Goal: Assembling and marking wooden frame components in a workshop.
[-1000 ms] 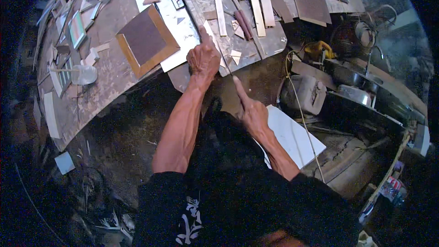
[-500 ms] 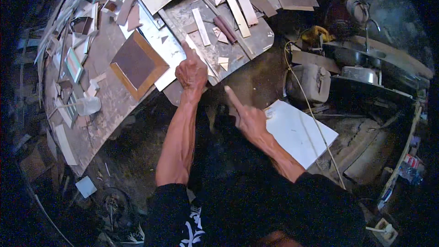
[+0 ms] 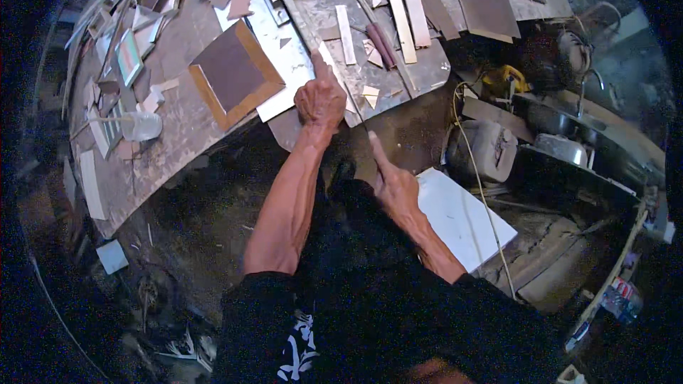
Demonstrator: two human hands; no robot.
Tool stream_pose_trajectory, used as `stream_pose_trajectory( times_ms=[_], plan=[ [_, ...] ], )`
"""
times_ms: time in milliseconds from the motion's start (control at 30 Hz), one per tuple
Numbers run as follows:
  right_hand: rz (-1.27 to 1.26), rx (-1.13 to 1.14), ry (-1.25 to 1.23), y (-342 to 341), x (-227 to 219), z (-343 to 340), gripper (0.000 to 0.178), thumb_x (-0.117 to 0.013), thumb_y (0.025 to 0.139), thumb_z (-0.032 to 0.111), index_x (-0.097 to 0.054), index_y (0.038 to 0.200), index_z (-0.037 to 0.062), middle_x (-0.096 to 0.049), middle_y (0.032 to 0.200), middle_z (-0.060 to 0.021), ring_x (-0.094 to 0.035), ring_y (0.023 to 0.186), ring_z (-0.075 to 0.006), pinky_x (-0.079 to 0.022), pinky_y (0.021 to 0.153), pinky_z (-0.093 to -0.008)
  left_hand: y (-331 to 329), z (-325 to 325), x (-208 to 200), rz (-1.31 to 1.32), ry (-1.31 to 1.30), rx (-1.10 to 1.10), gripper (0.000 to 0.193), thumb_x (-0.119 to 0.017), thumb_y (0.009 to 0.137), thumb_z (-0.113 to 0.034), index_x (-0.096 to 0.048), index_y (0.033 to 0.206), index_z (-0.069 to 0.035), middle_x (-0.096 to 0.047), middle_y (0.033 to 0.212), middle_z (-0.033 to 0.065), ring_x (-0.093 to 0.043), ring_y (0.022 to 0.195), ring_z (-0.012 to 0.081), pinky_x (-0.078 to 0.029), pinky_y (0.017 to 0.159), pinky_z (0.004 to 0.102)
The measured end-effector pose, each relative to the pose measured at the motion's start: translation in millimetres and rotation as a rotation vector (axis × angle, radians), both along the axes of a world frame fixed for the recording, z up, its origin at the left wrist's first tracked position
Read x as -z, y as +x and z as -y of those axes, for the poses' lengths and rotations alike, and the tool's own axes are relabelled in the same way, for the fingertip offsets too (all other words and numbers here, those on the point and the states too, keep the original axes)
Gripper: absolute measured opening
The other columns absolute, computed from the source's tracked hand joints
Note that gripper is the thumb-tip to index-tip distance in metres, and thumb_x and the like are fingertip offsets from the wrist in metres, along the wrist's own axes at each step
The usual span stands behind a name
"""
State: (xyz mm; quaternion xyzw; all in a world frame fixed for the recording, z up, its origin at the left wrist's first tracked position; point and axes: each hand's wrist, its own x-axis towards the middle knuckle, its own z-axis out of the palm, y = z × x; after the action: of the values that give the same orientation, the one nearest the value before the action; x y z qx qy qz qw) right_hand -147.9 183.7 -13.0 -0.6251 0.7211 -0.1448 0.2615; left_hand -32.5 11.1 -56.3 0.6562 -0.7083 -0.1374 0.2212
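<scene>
My left hand (image 3: 320,102) presses down at the near table edge, index finger stretched forward and the other fingers curled. Under and beside it lies a narrow white strip (image 3: 333,65), partly covered by the hand. To its right and nearer to me, my right hand (image 3: 398,188) is closed, with its index finger pointing along a thin dark blade-like tool (image 3: 365,126) that reaches toward the table corner. Its handle is hidden in my fist. Left of my left hand, a brown panel with an orange-brown border (image 3: 272,90) lies over a white sheet (image 3: 295,64).
Strips, offcuts and small frames cover the worktable (image 3: 181,139), with a clear plastic cup (image 3: 142,126) at left. A white board (image 3: 462,217) lies below right, crossed by a yellow cord (image 3: 478,171). Beyond stand a grey jerrycan (image 3: 484,149) and a yellow power tool (image 3: 506,80).
The view has shifted, so the table and both hands appear farther right. Both hands keep much the same pose, and the thin tool still points at the table corner.
</scene>
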Motion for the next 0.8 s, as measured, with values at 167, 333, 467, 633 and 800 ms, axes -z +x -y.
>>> stream_pose_trajectory(
  times_ms=[167,333,467,633,800],
  plan=[
    [-0.019,0.048,0.008,-2.9,2.7,-1.7,0.075,-0.051,0.082,0.002,-0.026,0.147,0.0296,-0.059,0.062,-0.0218,-0.058,0.053,-0.0387,-0.043,0.050,-0.0495,-0.5,1.0,-0.1,-0.066,-0.026,-0.007,0.049,-0.044,0.092,-0.020,-0.034,0.134,0.005,-0.060,0.057,0.0235,-0.062,0.053,0.0409,-0.047,0.049,0.0531],
    [-0.037,-0.023,0.022,-3.4,-9.6,-2.3,0.074,-0.052,0.083,0.003,-0.026,0.147,0.0285,-0.059,0.063,-0.0218,-0.059,0.054,-0.0388,-0.044,0.051,-0.0488,1.8,4.5,2.7,-0.056,-0.038,-0.002,0.048,-0.044,0.092,-0.020,-0.037,0.132,0.005,-0.060,0.057,0.0231,-0.062,0.053,0.0405,-0.047,0.049,0.0523],
    [-0.019,-0.029,0.051,-2.7,-16.6,-1.8,0.074,-0.052,0.082,0.003,-0.026,0.147,0.0286,-0.060,0.063,-0.0215,-0.059,0.053,-0.0385,-0.044,0.051,-0.0487,2.4,1.1,1.4,-0.079,-0.023,-0.004,0.046,-0.045,0.092,-0.020,-0.038,0.133,0.001,-0.059,0.056,0.0231,-0.061,0.054,0.0413,-0.047,0.050,0.0516],
    [-0.016,-0.025,0.105,-0.2,-15.2,-2.1,0.076,-0.052,0.082,0.004,-0.024,0.147,0.0305,-0.060,0.063,-0.0211,-0.059,0.053,-0.0379,-0.044,0.050,-0.0481,2.3,0.1,0.0,-0.096,-0.010,-0.027,0.046,-0.045,0.093,-0.021,-0.039,0.134,-0.001,-0.059,0.057,0.0234,-0.060,0.053,0.0421,-0.046,0.050,0.0520],
    [0.004,-0.005,0.102,2.8,-19.4,-0.6,0.076,-0.051,0.082,0.004,-0.023,0.148,0.0313,-0.059,0.062,-0.0215,-0.059,0.053,-0.0379,-0.044,0.051,-0.0482,1.4,-0.1,5.2,-0.182,-0.030,-0.079,0.045,-0.047,0.093,-0.021,-0.040,0.132,-0.001,-0.057,0.056,0.0238,-0.059,0.052,0.0420,-0.044,0.049,0.0516]
  ],
)
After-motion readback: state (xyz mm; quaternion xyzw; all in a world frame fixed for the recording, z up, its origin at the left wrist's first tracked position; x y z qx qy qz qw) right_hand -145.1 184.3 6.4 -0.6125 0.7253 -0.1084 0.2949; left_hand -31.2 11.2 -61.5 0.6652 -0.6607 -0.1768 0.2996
